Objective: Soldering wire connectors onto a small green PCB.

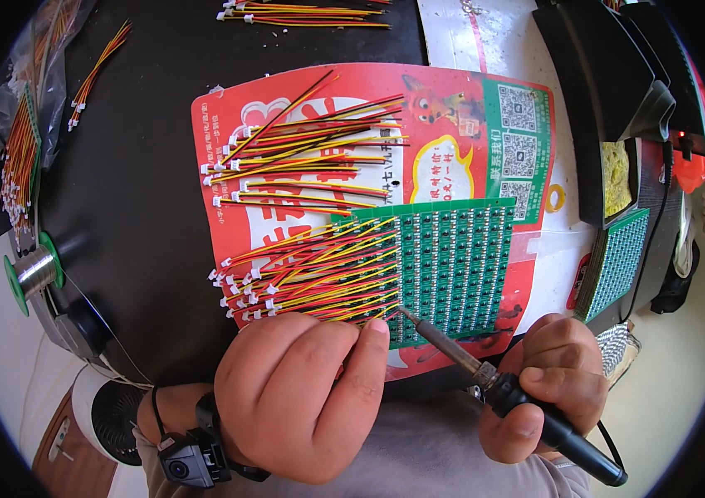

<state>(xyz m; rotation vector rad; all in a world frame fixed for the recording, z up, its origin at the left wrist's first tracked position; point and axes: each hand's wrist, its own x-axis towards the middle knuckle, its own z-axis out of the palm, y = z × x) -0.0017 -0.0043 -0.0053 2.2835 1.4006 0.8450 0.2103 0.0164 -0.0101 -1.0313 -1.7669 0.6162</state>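
The right hand [553, 383] has its grip clenched round the black handle of a soldering iron [502, 390], the tip touching the near edge of the green circuit board [452, 266]. The left hand [298, 394] pinches a thin wire [362, 324] right at that tip, fingertips just beside the hot metal.

That closeness is the worry: a small slip of either grip could burn a fingertip, or the tip could slide across and bridge neighbouring pads. The wire could also lift off before the joint sets.

Count: one iron, one board under the tip, a second green board [616, 261] beyond the right grip, one solder spool [34, 271] out past the left grip. The red-yellow-black wires [311, 274] on the red card [286, 91] are too many and too tangled to count.
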